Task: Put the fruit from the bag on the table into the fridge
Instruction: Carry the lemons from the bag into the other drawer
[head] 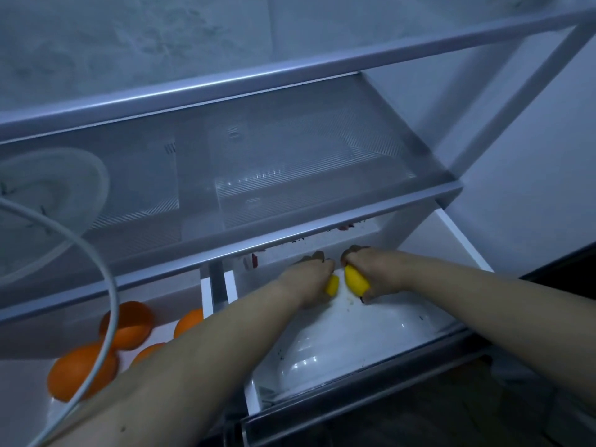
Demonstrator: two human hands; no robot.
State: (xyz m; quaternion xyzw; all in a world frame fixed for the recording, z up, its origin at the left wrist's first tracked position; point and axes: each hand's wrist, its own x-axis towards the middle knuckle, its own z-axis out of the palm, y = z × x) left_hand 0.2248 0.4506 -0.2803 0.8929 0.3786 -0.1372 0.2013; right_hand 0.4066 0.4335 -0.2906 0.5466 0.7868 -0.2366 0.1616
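White cable (108, 279) nearest; in white fridge drawer (459, 241), left hand (306, 280) grips yellow fruit (332, 285), right hand (375, 269) grips oval yellow fruit (356, 282) pointing rearward.

Bare forearms lead to the left hand (308, 279) and right hand (374, 269), fingernails dark.

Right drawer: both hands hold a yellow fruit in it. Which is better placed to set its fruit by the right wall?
Right, probably. The right hand grips its yellow fruit on that side, with bare floor of the right drawer beside it; the left hand, holding the other fruit, would have to cross it.
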